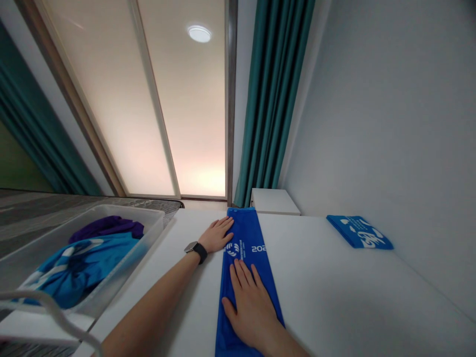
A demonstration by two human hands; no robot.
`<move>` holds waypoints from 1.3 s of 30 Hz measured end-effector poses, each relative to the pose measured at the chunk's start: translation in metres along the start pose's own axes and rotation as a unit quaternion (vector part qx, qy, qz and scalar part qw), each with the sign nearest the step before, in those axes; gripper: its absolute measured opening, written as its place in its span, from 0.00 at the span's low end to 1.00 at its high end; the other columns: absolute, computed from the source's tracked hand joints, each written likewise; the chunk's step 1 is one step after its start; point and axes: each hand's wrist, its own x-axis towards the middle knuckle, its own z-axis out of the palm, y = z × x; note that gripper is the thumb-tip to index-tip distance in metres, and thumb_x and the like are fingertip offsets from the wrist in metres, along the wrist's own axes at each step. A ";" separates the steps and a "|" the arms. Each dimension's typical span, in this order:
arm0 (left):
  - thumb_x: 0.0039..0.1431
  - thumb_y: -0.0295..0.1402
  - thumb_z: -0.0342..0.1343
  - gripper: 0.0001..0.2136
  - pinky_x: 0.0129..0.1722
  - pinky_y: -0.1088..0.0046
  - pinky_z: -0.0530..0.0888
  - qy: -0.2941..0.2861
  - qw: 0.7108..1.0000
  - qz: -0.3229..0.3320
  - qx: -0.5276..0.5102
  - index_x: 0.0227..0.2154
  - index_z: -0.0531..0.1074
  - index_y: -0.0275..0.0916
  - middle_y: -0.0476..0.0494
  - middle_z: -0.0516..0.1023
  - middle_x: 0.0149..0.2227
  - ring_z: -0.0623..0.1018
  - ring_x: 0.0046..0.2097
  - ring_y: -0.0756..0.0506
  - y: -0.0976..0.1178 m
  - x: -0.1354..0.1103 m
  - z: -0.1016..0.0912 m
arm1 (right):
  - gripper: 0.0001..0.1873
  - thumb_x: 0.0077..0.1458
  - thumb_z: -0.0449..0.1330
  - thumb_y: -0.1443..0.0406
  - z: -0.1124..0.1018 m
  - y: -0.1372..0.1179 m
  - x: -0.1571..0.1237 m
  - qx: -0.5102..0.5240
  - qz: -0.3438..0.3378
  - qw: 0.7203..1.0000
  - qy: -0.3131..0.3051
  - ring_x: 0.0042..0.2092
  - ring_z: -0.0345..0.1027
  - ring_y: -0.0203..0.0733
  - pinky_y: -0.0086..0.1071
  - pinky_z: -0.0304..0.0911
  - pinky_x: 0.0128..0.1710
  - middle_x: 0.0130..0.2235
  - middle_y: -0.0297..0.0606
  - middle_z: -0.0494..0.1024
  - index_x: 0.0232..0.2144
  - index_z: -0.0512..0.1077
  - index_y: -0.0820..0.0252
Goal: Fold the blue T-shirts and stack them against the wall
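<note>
A long strip of folded blue cloth (248,225) with white printing lies flat on the white table (308,287), running from the far edge toward me. My left hand (216,235), with a dark watch on its wrist, rests fingers stretched on the strip's left edge near the far end. Lower down, my right hand (252,302) is spread flat on top of the cloth, palm down. Neither hand grips anything. Part of the white printing shows between the hands, and the strip's near end runs out of view at the bottom.
A folded blue cloth (360,232) with white print lies at the right by the wall. Left of the table stands a translucent plastic bin (154,218) with crumpled purple cloth (106,228) and blue cloth (85,263). A pale cable (55,310) curves at lower left; a white cabinet (275,201) stands beyond.
</note>
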 end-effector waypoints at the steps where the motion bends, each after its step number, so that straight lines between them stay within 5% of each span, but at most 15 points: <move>1: 0.68 0.45 0.41 0.27 0.66 0.58 0.51 0.002 1.000 0.008 -0.003 0.66 0.53 0.42 0.44 0.53 0.69 0.52 0.69 0.42 0.002 -0.006 -0.001 | 0.39 0.64 0.43 0.48 0.000 0.000 0.000 -0.001 0.001 1.000 -0.001 0.70 0.32 0.49 0.49 0.27 0.68 0.70 0.43 0.40 0.68 0.45 0.65; 17: 0.67 0.49 0.41 0.29 0.66 0.56 0.49 -0.024 0.999 0.029 0.023 0.67 0.50 0.43 0.43 0.51 0.69 0.54 0.68 0.42 0.031 -0.080 -0.013 | 0.39 0.65 0.42 0.48 0.002 0.001 -0.001 -0.016 -0.015 1.000 0.008 0.70 0.33 0.49 0.49 0.28 0.68 0.70 0.45 0.42 0.68 0.46 0.66; 28: 0.67 0.46 0.43 0.27 0.66 0.57 0.50 -0.026 0.999 0.017 0.035 0.66 0.52 0.45 0.45 0.53 0.69 0.55 0.68 0.43 0.036 -0.083 -0.014 | 0.35 0.67 0.40 0.50 -0.010 -0.006 -0.014 -0.003 -0.088 0.995 -0.040 0.70 0.33 0.48 0.49 0.28 0.68 0.69 0.44 0.46 0.67 0.49 0.65; 39: 0.69 0.47 0.38 0.27 0.66 0.57 0.51 -0.008 1.000 0.018 0.009 0.67 0.50 0.45 0.45 0.54 0.68 0.55 0.68 0.43 0.037 -0.086 -0.014 | 0.30 0.67 0.43 0.51 -0.012 -0.015 -0.025 0.002 -0.075 0.997 -0.029 0.70 0.34 0.49 0.54 0.31 0.67 0.69 0.43 0.47 0.66 0.54 0.54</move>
